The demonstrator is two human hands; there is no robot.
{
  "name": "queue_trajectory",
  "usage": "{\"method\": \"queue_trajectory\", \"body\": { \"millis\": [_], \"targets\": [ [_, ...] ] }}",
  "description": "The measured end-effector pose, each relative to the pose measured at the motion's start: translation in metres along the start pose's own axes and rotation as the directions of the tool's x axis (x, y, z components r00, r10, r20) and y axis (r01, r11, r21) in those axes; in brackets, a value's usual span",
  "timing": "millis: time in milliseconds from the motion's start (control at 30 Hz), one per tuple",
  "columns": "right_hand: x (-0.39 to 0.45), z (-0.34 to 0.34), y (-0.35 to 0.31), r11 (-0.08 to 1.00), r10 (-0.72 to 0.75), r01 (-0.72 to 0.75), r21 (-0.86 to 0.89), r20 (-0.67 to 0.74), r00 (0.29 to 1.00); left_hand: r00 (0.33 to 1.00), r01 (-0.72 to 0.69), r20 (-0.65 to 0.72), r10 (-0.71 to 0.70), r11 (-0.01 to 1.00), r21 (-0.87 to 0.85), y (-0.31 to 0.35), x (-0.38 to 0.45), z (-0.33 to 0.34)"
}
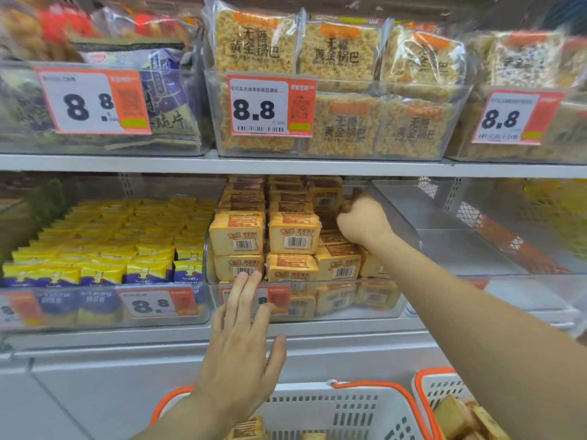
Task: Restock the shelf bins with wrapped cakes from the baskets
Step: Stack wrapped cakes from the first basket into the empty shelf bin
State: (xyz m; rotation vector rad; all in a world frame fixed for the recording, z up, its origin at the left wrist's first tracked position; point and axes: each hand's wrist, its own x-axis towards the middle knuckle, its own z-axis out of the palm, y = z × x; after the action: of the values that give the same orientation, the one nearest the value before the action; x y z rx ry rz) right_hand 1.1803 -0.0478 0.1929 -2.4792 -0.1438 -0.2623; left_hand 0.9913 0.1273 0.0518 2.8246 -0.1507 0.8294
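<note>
A clear shelf bin (pixel 394 301) on the lower shelf holds stacked wrapped cakes (pixel 293 236) in orange-printed film. My right hand (pixel 360 219) reaches deep into the bin's right side, fingers curled round a cake near the back; the cake is mostly hidden by the hand. My left hand (pixel 244 338) is open with straight fingers, its tips at the bin's front wall over the price tag. Two white baskets with orange rims sit below: one basket (pixel 336 408) under my left arm, the other basket (pixel 444 389) at the right with loose cakes (pixel 460 417).
Left of the cake bin is a bin of yellow and purple packets (pixel 104 249). To its right stands an almost empty clear bin (pixel 460 236). The upper shelf (pixel 286 165) carries bins of rice crackers (pixel 343 90) with 8.8 price tags.
</note>
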Motion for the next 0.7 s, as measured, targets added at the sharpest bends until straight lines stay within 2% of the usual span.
{"method": "queue_trajectory", "body": {
  "millis": [67, 133, 167, 233, 267, 300, 333, 367, 400, 433, 500, 567, 633, 700],
  "targets": [
    [-0.033, -0.005, 0.004, 0.982, -0.091, 0.118, 0.149, -0.178, 0.980, 1.000, -0.001, -0.029, 0.000, 0.999, -0.040, 0.004, -0.004, 0.000],
    [-0.073, -0.005, 0.004, 0.897, -0.149, 0.286, 0.338, -0.378, 0.914, 0.998, -0.060, -0.020, 0.059, 0.994, -0.087, 0.005, -0.017, 0.008],
    [-0.095, -0.001, 0.004, 0.834, -0.151, 0.349, 0.427, -0.432, 0.889, 0.995, -0.097, 0.030, 0.100, 0.991, -0.095, 0.005, -0.025, 0.013],
    [-0.137, 0.018, 0.007, 0.722, -0.127, 0.376, 0.581, -0.423, 0.897, 0.966, -0.089, 0.231, 0.115, 0.989, -0.122, 0.006, -0.046, 0.028],
    [-0.158, 0.032, 0.011, 0.687, -0.110, 0.337, 0.644, -0.366, 0.924, 0.929, 0.001, 0.368, 0.049, 0.991, -0.134, 0.008, -0.056, 0.035],
    [-0.175, 0.049, 0.020, 0.676, -0.104, 0.280, 0.682, -0.288, 0.952, 0.853, 0.142, 0.518, -0.069, 0.985, -0.103, 0.009, -0.069, 0.043],
    [-0.193, 0.066, 0.030, 0.689, -0.115, 0.219, 0.691, -0.194, 0.974, 0.744, 0.275, 0.635, -0.207, 0.961, -0.009, 0.008, -0.084, 0.055],
    [-0.209, 0.084, 0.043, 0.724, -0.130, 0.160, 0.671, -0.096, 0.987, 0.633, 0.380, 0.702, -0.326, 0.921, 0.084, 0.006, -0.103, 0.069],
    [-0.224, 0.101, 0.058, 0.769, -0.144, 0.113, 0.630, -0.001, 0.990, 0.562, 0.453, 0.719, -0.409, 0.880, 0.146, 0.004, -0.125, 0.083],
    [-0.239, 0.117, 0.075, 0.815, -0.147, 0.071, 0.574, 0.087, 0.985, 0.532, 0.498, 0.706, -0.467, 0.847, 0.184, 0.002, -0.147, 0.093],
    [-0.263, 0.149, 0.111, 0.895, -0.117, -0.008, 0.445, 0.254, 0.960, 0.529, 0.551, 0.650, -0.545, 0.804, 0.226, -0.001, -0.186, 0.108],
    [-0.277, 0.178, 0.142, 0.933, -0.064, -0.085, 0.350, 0.393, 0.917, 0.497, 0.591, 0.611, -0.616, 0.756, 0.282, -0.005, -0.209, 0.114],
    [-0.284, 0.198, 0.166, 0.956, 0.014, -0.168, 0.240, 0.535, 0.845, 0.444, 0.618, 0.594, -0.671, 0.709, 0.339, -0.005, -0.220, 0.119],
    [-0.291, 0.204, 0.181, 0.960, 0.094, -0.247, 0.129, 0.686, 0.721, 0.427, 0.620, 0.605, -0.673, 0.704, 0.346, -0.007, -0.224, 0.127]
  ]
}}
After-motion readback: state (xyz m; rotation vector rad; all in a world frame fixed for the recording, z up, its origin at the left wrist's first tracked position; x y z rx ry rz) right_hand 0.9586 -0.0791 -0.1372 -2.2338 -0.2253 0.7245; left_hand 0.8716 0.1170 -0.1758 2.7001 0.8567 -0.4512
